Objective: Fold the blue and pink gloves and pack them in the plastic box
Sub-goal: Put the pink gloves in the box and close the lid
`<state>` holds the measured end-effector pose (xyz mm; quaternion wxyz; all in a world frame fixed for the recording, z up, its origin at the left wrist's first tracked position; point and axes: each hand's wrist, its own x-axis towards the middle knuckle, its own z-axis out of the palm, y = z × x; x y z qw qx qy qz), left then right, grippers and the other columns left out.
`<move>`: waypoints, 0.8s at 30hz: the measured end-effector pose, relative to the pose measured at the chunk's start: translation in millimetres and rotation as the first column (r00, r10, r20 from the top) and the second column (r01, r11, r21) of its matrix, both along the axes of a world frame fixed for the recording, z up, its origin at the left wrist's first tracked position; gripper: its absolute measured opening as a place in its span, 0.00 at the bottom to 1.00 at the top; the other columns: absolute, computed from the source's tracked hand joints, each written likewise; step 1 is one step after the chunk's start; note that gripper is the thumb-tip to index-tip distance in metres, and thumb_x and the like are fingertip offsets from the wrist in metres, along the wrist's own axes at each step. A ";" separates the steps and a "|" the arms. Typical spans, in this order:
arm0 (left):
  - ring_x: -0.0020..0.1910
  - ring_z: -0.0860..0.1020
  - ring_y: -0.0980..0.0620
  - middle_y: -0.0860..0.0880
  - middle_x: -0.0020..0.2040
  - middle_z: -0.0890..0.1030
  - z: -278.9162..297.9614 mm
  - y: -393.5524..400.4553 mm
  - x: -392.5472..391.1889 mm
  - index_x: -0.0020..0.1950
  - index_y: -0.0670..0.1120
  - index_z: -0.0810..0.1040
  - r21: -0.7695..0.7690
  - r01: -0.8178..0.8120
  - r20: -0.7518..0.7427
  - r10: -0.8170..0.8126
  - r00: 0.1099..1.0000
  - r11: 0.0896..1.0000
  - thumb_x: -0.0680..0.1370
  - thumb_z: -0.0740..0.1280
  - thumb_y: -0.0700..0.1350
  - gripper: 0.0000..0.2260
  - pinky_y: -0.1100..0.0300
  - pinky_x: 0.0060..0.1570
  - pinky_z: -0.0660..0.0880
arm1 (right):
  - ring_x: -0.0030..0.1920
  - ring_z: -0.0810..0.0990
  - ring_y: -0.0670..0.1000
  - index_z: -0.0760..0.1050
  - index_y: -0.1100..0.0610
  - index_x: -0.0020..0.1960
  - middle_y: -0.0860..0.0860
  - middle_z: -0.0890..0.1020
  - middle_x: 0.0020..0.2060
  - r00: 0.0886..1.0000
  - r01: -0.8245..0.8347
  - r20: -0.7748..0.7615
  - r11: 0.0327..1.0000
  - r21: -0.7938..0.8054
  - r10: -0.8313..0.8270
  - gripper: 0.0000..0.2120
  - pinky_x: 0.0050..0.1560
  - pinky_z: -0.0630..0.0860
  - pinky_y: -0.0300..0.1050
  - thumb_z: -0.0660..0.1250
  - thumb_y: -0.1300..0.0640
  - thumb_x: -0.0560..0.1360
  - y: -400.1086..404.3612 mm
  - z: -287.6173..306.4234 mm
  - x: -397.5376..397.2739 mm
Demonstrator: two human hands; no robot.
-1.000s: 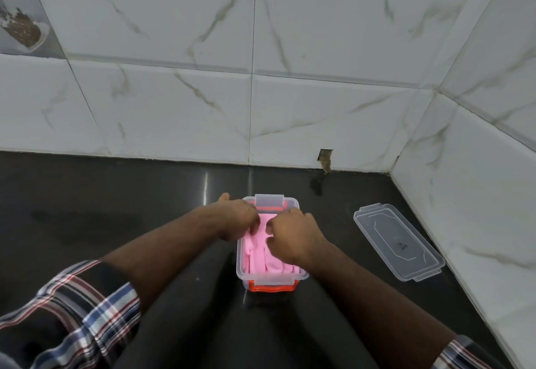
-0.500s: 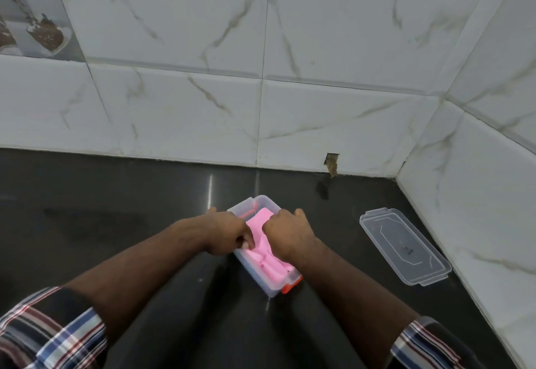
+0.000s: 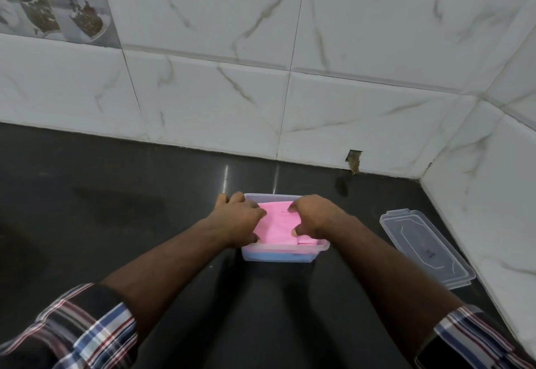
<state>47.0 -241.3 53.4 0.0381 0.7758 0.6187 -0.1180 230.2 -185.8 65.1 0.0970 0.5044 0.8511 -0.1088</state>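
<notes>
The clear plastic box (image 3: pixel 272 195) lies crosswise on the dark counter, its long side facing me. A folded pink glove (image 3: pixel 277 223) fills the top of it. Blue glove (image 3: pixel 278 257) shows through the near wall underneath. My left hand (image 3: pixel 237 218) grips the box's left end, fingers over the far left corner and thumb inside by the pink glove. My right hand (image 3: pixel 316 215) lies over the right part of the box, with curled fingers and thumb pinching the pink glove's right edge.
The box's clear lid (image 3: pixel 426 247) lies flat on the counter to the right, close to the white tiled side wall (image 3: pixel 478 194). The tiled back wall (image 3: pixel 261 107) runs just behind the box. Dark counter (image 3: pixel 101 209) stretches to the left.
The box has been turned from lengthwise to crosswise under both hands. The orange latch seen at its near end before is out of sight; the blue layer now shows through the near wall.
</notes>
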 end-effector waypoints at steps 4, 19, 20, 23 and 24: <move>0.68 0.64 0.43 0.50 0.73 0.69 -4.6 11.2 3.3 0.72 0.52 0.69 -0.026 -0.007 -0.094 0.005 0.996 1.000 0.75 0.68 0.61 0.28 0.42 0.63 0.61 | 0.65 0.76 0.56 0.70 0.58 0.72 0.55 0.76 0.67 0.993 -0.011 0.116 0.999 -0.049 0.017 0.34 0.67 0.72 0.50 0.76 0.52 0.71 4.5 -1.4 -1.0; 0.63 0.65 0.45 0.51 0.63 0.75 -3.6 17.5 17.3 0.64 0.52 0.76 0.036 -0.072 -0.065 0.074 0.995 0.997 0.75 0.69 0.59 0.21 0.44 0.57 0.61 | 0.58 0.80 0.54 0.75 0.57 0.67 0.54 0.80 0.60 0.991 0.130 -0.032 0.991 0.017 -0.130 0.23 0.60 0.77 0.49 0.72 0.58 0.72 -2.1 -11.2 -3.8; 0.64 0.66 0.45 0.51 0.64 0.75 -3.3 17.4 22.8 0.65 0.52 0.76 0.086 -0.084 -0.012 0.086 0.996 0.993 0.76 0.67 0.60 0.21 0.45 0.58 0.62 | 0.55 0.80 0.54 0.76 0.56 0.66 0.53 0.81 0.58 0.985 0.158 -0.074 0.985 0.072 -0.153 0.21 0.58 0.78 0.49 0.71 0.59 0.73 -3.0 -8.9 -1.1; 0.64 0.70 0.47 0.50 0.65 0.74 -8.2 16.7 47.4 0.66 0.51 0.74 0.264 -0.093 0.158 0.052 0.986 0.960 0.79 0.63 0.59 0.19 0.47 0.61 0.65 | 0.50 0.79 0.52 0.77 0.55 0.62 0.54 0.81 0.54 0.983 0.158 -0.123 0.969 0.189 -0.136 0.15 0.55 0.79 0.48 0.69 0.59 0.75 -10.2 -6.8 6.5; 0.64 0.71 0.47 0.49 0.66 0.74 -11.7 16.8 57.0 0.67 0.50 0.73 0.307 -0.072 0.194 0.012 0.981 0.949 0.80 0.62 0.57 0.19 0.48 0.61 0.66 | 0.50 0.79 0.52 0.78 0.55 0.60 0.53 0.80 0.53 0.982 0.157 -0.140 0.965 0.208 -0.129 0.14 0.55 0.78 0.48 0.69 0.58 0.75 -12.5 -7.5 11.1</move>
